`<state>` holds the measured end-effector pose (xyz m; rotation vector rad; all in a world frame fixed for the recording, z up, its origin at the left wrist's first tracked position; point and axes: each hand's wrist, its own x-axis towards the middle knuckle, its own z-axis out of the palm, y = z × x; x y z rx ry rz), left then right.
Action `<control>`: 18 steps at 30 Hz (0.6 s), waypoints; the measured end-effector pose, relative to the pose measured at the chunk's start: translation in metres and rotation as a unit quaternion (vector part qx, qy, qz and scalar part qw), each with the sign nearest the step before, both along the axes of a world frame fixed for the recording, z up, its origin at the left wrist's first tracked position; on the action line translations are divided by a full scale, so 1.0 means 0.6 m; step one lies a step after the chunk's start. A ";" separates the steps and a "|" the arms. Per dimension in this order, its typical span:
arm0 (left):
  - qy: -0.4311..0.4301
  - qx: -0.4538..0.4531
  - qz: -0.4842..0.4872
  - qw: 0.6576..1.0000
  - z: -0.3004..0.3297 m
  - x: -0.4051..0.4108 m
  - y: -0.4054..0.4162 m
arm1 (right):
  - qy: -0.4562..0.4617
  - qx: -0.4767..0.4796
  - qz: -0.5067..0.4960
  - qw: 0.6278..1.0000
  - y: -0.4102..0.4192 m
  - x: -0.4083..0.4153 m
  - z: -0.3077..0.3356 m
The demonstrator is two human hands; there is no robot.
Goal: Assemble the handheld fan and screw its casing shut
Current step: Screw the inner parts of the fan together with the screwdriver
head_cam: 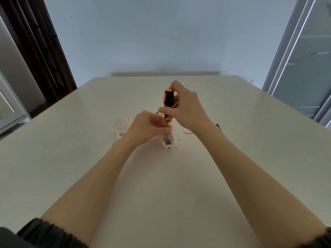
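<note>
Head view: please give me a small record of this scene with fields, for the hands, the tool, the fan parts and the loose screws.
right hand: right hand holds the screwdriver upright by its black and orange handle
left hand: left hand steadies the shaft at the fan handle casing
fan head: pink round part lies left, apart
loose screws: small screws right of the casing
surface: white table

From my feed I see two bare forearms, uncovered from wrist to near the elbow. Dark sleeves are pushed up and bunched: the left sleeve (35, 230) shows gathered, ruffled folds in a charcoal fabric, and the right sleeve (322, 238) shows only a dark gathered edge at the frame corner. I see no rings or watch on either wrist.
</note>
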<state>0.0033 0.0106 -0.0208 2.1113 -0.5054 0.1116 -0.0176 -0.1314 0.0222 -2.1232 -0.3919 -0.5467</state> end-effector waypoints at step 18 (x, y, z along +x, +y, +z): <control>0.005 -0.032 0.021 0.999 0.003 0.000 -0.002 | 0.068 0.076 0.080 0.992 0.001 -0.009 0.014</control>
